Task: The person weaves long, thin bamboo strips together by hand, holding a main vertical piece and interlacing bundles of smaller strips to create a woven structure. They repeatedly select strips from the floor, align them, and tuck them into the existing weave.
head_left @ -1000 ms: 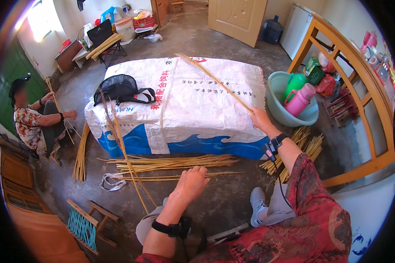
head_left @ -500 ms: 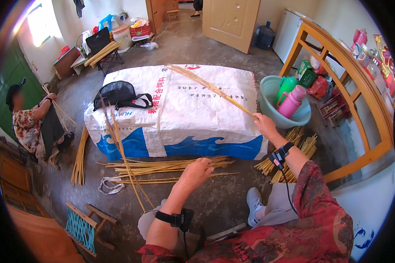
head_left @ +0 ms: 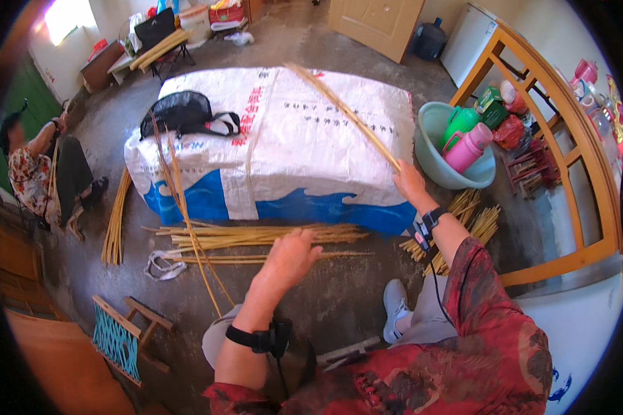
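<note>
My right hand (head_left: 412, 183) is closed round the lower end of a thin bunch of dry stalks (head_left: 356, 121). The bunch slants up and left over the white woven sheet (head_left: 311, 149), its brushy tips at the far end. My left hand (head_left: 291, 254) is in front of the sheet, above a pile of stalks (head_left: 208, 237) on the floor. Its fingers are loosely bent, partly hidden by the back of the hand, and nothing shows in them. Two or so long stalks (head_left: 183, 214) lean upright by my left knee.
A black mesh bag (head_left: 180, 114) lies on the sheet. A blue basin (head_left: 457, 181) with flasks stands at right, beside cut stalks (head_left: 481, 228) and a wooden frame (head_left: 574, 166). A seated person (head_left: 38, 159) is at far left; a folding stool (head_left: 118, 339) stands lower left.
The whole view has tilted, so the room sits higher in the picture. My right hand still holds the stalk bunch, and my left hand has shifted slightly left. The seated person's hands have risen.
</note>
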`<state>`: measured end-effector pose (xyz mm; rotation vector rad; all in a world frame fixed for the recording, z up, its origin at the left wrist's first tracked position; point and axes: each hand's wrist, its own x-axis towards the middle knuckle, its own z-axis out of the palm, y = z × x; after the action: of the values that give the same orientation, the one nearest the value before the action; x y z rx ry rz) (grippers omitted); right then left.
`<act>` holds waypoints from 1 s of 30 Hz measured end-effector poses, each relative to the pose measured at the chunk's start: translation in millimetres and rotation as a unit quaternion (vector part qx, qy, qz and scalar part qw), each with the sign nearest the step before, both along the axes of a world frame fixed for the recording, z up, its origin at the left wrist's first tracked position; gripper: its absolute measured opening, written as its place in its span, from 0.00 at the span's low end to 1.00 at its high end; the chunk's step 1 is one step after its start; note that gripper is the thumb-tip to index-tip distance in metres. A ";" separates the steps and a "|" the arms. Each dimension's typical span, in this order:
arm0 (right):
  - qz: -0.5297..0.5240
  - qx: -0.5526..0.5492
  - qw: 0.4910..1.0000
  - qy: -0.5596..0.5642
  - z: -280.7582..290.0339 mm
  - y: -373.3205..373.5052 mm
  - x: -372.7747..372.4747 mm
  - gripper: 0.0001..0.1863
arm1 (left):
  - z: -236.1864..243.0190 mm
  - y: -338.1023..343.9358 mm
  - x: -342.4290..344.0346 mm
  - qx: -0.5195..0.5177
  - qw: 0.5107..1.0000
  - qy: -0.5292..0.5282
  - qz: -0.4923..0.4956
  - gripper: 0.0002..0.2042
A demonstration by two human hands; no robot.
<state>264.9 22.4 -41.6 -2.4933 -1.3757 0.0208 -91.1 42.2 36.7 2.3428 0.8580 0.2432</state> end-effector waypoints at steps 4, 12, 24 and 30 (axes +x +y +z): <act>0.066 0.019 0.998 0.008 -5.5 2.6 16.8 0.21 | 3.4 3.4 -3.9 0.010 1.000 -0.015 0.017 0.12; 0.074 0.042 0.990 -0.111 21.9 10.1 -3.4 0.21 | 11.6 25.2 -23.5 0.032 0.990 -0.084 0.105 0.13; 0.398 -0.286 0.863 0.123 -42.3 -0.5 -139.5 0.13 | 6.6 19.1 -23.3 -0.022 0.994 -0.059 0.086 0.13; 0.323 -0.295 0.885 0.161 -136.2 -25.9 -141.1 0.13 | 11.5 20.7 -41.6 -0.007 0.992 -0.039 0.119 0.13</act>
<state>123.8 -3.5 -177.7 -2.1232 -2.1985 1.0855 -132.7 63.0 48.2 2.2010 1.0972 0.4228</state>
